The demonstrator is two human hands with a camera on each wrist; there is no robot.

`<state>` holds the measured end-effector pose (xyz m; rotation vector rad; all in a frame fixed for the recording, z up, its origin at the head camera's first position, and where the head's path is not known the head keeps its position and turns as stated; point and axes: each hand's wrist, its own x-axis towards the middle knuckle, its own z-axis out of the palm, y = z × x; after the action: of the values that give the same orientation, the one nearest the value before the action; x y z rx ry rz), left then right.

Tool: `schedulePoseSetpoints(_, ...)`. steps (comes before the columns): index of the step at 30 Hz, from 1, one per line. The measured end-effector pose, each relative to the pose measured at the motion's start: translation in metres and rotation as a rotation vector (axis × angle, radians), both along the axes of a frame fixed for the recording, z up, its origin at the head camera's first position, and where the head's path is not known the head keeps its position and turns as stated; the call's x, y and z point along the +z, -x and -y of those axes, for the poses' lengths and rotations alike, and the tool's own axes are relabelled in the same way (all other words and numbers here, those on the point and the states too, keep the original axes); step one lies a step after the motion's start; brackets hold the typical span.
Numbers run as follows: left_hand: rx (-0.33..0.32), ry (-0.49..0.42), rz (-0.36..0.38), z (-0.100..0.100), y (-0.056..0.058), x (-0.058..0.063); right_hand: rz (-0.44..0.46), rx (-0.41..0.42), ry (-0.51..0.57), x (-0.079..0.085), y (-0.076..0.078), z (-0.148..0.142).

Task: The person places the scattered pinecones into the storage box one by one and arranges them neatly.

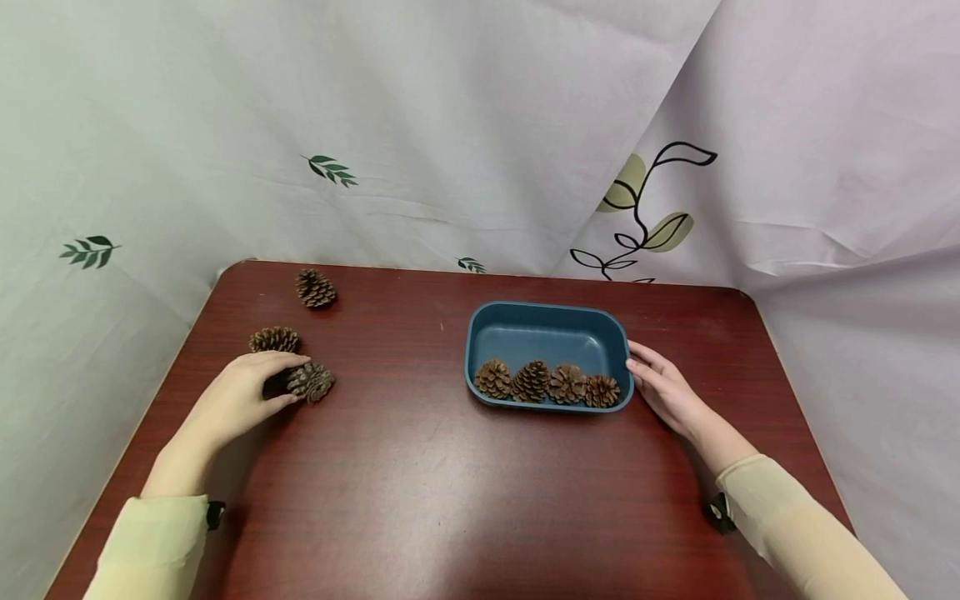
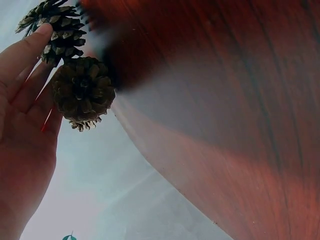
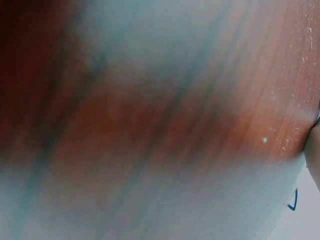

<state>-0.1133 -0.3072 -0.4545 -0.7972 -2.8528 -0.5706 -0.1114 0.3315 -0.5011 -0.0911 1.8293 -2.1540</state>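
Note:
On the left of the table, my left hand (image 1: 238, 397) pinches a grey-brown pine cone (image 1: 311, 382) between thumb and fingers. In the left wrist view the thumb (image 2: 44, 30) lies against that pine cone (image 2: 65, 37), with another close beside it. A second pine cone (image 1: 275, 340) lies just behind the hand, and a third (image 1: 315, 288) sits farther back. My right hand (image 1: 667, 392) touches the right end of a blue rectangular box (image 1: 547, 308), its fingers fairly straight. Several pine cones (image 1: 531, 381) stand in a row along the box's near side.
The reddish-brown table (image 1: 390, 492) has rounded far corners. Behind it hangs a white cloth (image 1: 450, 125) with leaf prints. The right wrist view shows mostly blurred tabletop (image 3: 150, 115).

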Motion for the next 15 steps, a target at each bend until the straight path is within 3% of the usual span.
schedulePoseSetpoints(15,0.03,0.01,0.015,-0.0029,-0.0041,0.0034,0.002,-0.005,-0.008,0.0021,-0.0006,0.001)
